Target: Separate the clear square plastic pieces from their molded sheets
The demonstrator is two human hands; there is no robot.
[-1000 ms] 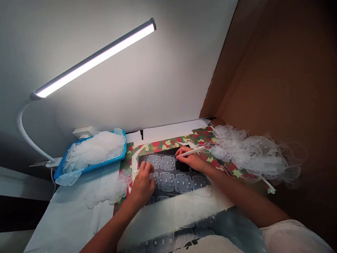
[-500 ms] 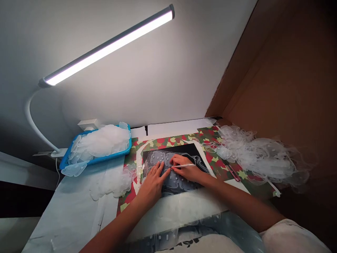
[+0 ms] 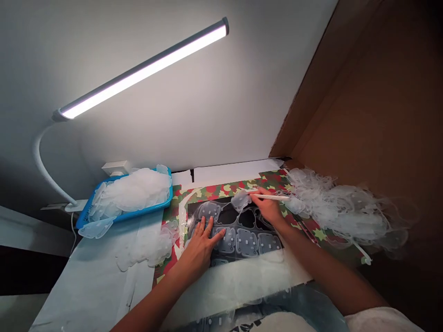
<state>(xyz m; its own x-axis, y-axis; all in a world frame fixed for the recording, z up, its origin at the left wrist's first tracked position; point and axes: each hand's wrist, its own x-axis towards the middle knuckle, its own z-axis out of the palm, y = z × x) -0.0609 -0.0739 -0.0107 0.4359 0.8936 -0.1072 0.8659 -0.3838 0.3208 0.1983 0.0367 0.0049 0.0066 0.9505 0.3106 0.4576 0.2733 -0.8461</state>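
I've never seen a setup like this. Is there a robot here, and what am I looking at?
No robot: these are a person's two bare hands, seen by a camera worn on that person's head, looking forward and down. The left hand lies spread on a clear sheet of outlined shapes. The right hand holds a thin white stick; at its fingertips is a translucent piece, seemingly pinched too. To the left, similar pieces fill a blue basket, with a smaller pile nearer the person. To the right lies a tangled translucent heap. A long, lit lamp hangs over it all.
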